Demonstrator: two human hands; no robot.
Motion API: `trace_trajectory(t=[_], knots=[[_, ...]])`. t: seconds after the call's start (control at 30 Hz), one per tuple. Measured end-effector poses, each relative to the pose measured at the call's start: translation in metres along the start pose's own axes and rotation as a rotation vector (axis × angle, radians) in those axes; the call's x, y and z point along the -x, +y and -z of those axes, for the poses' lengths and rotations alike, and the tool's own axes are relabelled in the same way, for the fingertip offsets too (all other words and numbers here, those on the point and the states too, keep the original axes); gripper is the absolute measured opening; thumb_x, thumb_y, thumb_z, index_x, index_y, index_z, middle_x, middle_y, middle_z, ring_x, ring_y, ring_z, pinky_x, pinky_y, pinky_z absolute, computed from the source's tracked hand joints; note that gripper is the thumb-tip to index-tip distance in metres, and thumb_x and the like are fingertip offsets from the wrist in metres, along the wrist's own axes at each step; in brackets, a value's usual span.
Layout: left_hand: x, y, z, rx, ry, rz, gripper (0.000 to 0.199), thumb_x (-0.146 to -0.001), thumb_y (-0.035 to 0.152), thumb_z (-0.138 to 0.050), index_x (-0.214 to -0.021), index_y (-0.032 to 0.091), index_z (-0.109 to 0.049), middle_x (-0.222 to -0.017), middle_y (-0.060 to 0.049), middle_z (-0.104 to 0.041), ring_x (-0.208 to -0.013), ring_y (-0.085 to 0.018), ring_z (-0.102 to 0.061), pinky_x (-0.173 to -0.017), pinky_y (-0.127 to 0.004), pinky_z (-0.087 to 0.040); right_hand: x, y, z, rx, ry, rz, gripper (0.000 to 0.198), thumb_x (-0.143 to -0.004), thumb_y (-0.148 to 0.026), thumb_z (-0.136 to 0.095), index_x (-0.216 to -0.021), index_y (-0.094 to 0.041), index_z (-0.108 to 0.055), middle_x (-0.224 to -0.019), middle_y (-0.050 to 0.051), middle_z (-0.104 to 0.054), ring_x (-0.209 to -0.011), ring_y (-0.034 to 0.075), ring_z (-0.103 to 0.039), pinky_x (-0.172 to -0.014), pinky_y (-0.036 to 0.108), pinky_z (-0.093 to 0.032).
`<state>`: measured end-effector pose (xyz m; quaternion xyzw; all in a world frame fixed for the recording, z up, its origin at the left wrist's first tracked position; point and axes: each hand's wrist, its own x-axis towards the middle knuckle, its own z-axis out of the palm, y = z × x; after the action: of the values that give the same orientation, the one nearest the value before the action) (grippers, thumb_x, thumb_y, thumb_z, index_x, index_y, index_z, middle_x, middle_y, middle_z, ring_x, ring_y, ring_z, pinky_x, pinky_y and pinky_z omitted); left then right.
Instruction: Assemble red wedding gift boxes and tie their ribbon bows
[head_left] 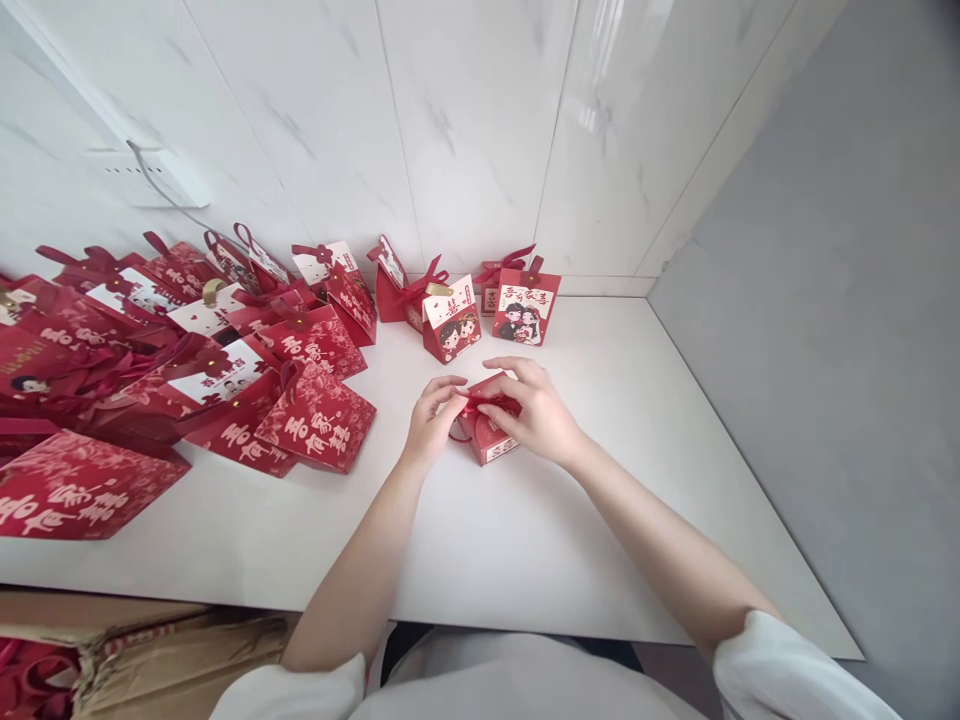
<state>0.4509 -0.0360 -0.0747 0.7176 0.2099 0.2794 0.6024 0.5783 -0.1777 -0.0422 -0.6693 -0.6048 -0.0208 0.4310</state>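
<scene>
A small red gift box [491,448] with pale lettering on its side stands on the white table before me. Red ribbon [471,405] lies across its top, and a loop of it hangs at the left side. My left hand [435,420] pinches the ribbon at the box's left edge. From the right, my right hand [536,408] reaches over the box, its thumb and fingers closed on the ribbon at the top. The fingers partly hide the top of the box and the ribbon's middle.
Behind the hands stand finished-looking boxes, including a couple-print box [525,310] and a cream-topped box [452,322]. Several red boxes [319,415] crowd the left side. A white table [615,540] meets a tiled wall [480,130]. Below left sits an open cardboard carton [180,665].
</scene>
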Motion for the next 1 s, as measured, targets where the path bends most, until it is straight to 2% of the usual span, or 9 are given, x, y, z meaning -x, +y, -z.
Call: trace_trajectory(t=[0.2,0.37,0.43,0.5,0.57,0.63,0.73,0.83,1.0], knots=[[0.000,0.006,0.005,-0.073,0.021,0.027,0.034,-0.082,0.041,-0.064,-0.060,0.017,-0.052,-0.115,-0.007,-0.059,-0.114,-0.024,-0.054,-0.102,-0.037,-0.037,0.019,0.005,0.010,-0.130,-0.039,0.109,0.013,-0.088,-0.014,-0.056,-0.095,-0.024,-0.061,-0.119,0.008,-0.061,-0.112,0.024,-0.055,-0.094,0.043,-0.047],[-0.003,-0.004,0.006,-0.069,0.045,0.058,0.037,-0.083,0.042,-0.063,-0.060,0.017,-0.050,-0.113,-0.007,-0.060,-0.112,-0.024,-0.057,-0.103,-0.037,-0.037,0.047,0.009,0.015,-0.022,-0.055,0.188,0.013,-0.088,-0.013,-0.059,-0.096,-0.023,-0.061,-0.108,0.008,-0.065,-0.103,0.022,-0.059,-0.087,0.041,-0.048],[-0.002,-0.004,0.004,-0.077,0.071,0.060,0.031,-0.084,0.043,-0.061,-0.067,0.017,-0.055,-0.113,-0.007,-0.061,-0.113,-0.024,-0.057,-0.104,-0.037,-0.037,0.055,0.008,0.011,0.040,-0.038,0.211,0.017,-0.087,-0.010,-0.059,-0.098,-0.023,-0.061,-0.108,0.007,-0.065,-0.103,0.022,-0.059,-0.088,0.041,-0.047],[0.000,-0.001,0.002,-0.111,0.120,0.042,0.022,-0.084,0.041,-0.061,-0.087,0.020,-0.060,-0.117,-0.007,-0.061,-0.119,-0.023,-0.054,-0.106,-0.037,-0.036,0.061,0.007,0.006,0.087,-0.013,0.226,0.020,-0.087,-0.008,-0.059,-0.100,-0.023,-0.061,-0.109,0.007,-0.065,-0.103,0.022,-0.058,-0.090,0.041,-0.047],[0.004,0.004,-0.002,-0.178,0.135,-0.019,0.029,-0.084,0.038,-0.063,-0.107,0.023,-0.056,-0.124,-0.006,-0.058,-0.125,-0.022,-0.050,-0.108,-0.037,-0.035,0.064,0.004,0.002,0.117,0.004,0.240,0.021,-0.086,-0.007,-0.059,-0.100,-0.023,-0.060,-0.108,0.006,-0.066,-0.102,0.021,-0.059,-0.092,0.042,-0.046],[0.007,0.010,-0.004,-0.255,0.080,-0.098,0.033,-0.084,0.035,-0.064,-0.114,0.025,-0.055,-0.126,-0.005,-0.057,-0.126,-0.021,-0.049,-0.110,-0.037,-0.033,0.065,0.001,-0.001,0.128,0.026,0.245,0.021,-0.086,-0.007,-0.059,-0.100,-0.023,-0.059,-0.108,0.006,-0.066,-0.101,0.021,-0.059,-0.095,0.043,-0.046],[0.008,0.013,-0.005,-0.319,-0.027,-0.148,0.020,-0.084,0.033,-0.064,-0.101,0.023,-0.062,-0.121,-0.006,-0.057,-0.121,-0.022,-0.052,-0.109,-0.038,-0.034,0.065,-0.003,-0.004,0.126,0.060,0.243,0.020,-0.087,-0.008,-0.061,-0.100,-0.023,-0.058,-0.108,0.006,-0.066,-0.101,0.020,-0.060,-0.097,0.044,-0.046],[0.007,0.010,-0.002,-0.313,-0.083,-0.113,0.016,-0.080,0.033,-0.068,-0.090,0.022,-0.065,-0.120,-0.006,-0.057,-0.119,-0.023,-0.054,-0.108,-0.038,-0.036,0.067,-0.005,-0.006,0.133,0.050,0.254,0.019,-0.087,-0.009,-0.062,-0.099,-0.023,-0.058,-0.110,0.006,-0.066,-0.102,0.020,-0.060,-0.097,0.043,-0.046],[0.007,0.010,0.000,-0.250,-0.130,-0.019,0.016,-0.081,0.035,-0.068,-0.091,0.022,-0.066,-0.125,-0.006,-0.055,-0.120,-0.023,-0.054,-0.108,-0.038,-0.038,0.068,-0.009,-0.010,0.132,0.069,0.223,0.020,-0.088,-0.013,-0.062,-0.104,-0.024,-0.057,-0.105,0.005,-0.066,-0.099,0.019,-0.060,-0.096,0.042,-0.046]])
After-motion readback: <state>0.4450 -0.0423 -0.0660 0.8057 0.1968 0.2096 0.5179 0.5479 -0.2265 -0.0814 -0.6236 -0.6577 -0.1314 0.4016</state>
